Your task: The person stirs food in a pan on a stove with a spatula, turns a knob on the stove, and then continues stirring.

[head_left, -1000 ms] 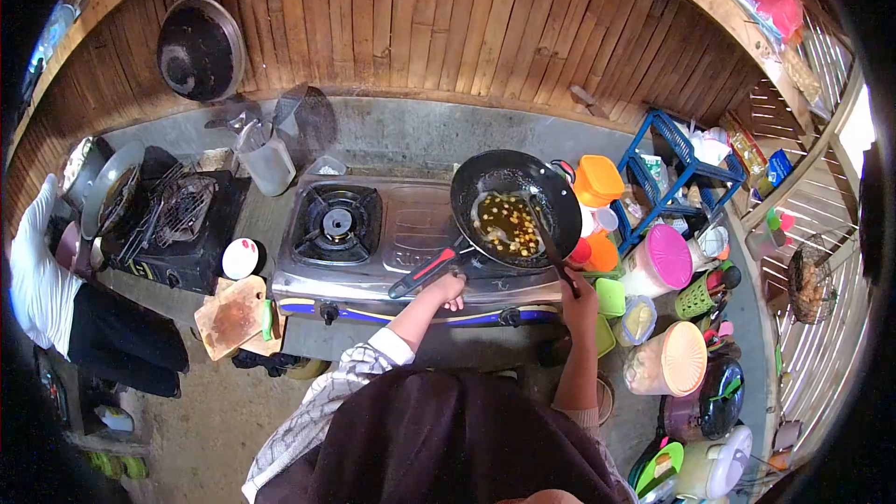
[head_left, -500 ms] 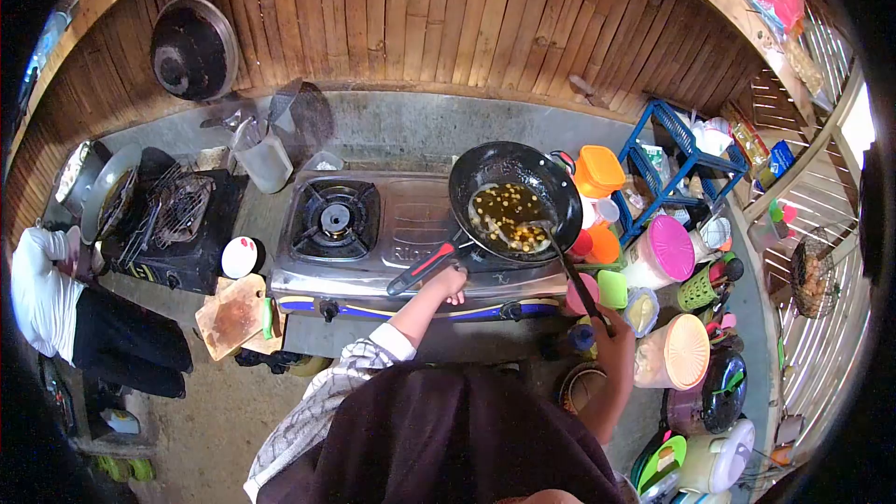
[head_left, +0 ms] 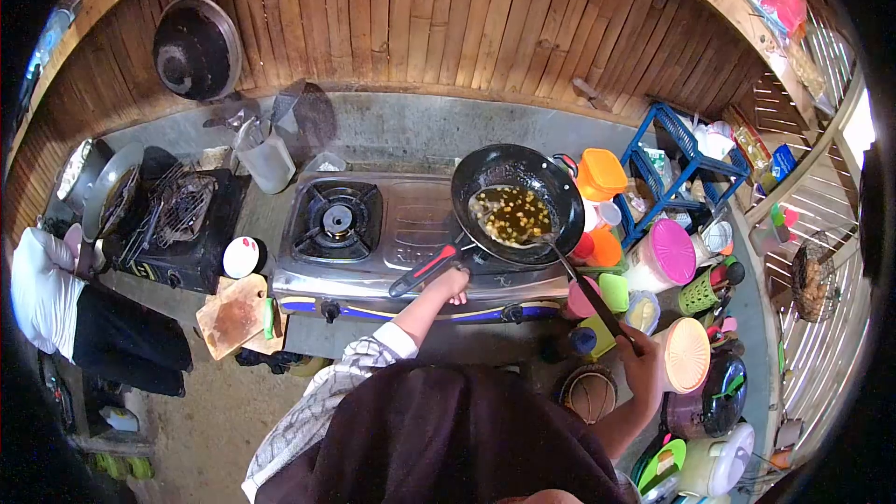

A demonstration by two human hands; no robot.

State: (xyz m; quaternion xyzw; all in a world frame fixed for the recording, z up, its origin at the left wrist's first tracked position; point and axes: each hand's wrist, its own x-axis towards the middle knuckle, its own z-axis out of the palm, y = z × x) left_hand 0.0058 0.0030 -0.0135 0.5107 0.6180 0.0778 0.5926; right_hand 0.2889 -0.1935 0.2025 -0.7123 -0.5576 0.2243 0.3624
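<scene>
Small golden pieces lie in dark liquid in a black wok [head_left: 515, 163] on the right burner of the stove [head_left: 420, 266]. My right hand [head_left: 642, 362] is wrapped round the handle of a long ladle [head_left: 597, 303], whose head rests in the liquid at the wok's near side. My left hand [head_left: 452, 286] is at the stove's front, just right of the wok's red-and-black handle [head_left: 425, 271]. Its fingers are curled, and what they hold, if anything, is hidden.
A person [head_left: 56, 294] in a white top stands at far left by a second stove [head_left: 177, 224]. Cutting boards [head_left: 233, 317] lie left of the stove. Lidded containers [head_left: 672, 252] and a blue rack [head_left: 686, 154] crowd the right. A dark pan [head_left: 198, 47] hangs on the wall.
My right hand has moved right and slightly down with the ladle, whose head has shifted toward the wok's near edge. The pieces have shifted in the liquid. My left hand has stayed nearly still.
</scene>
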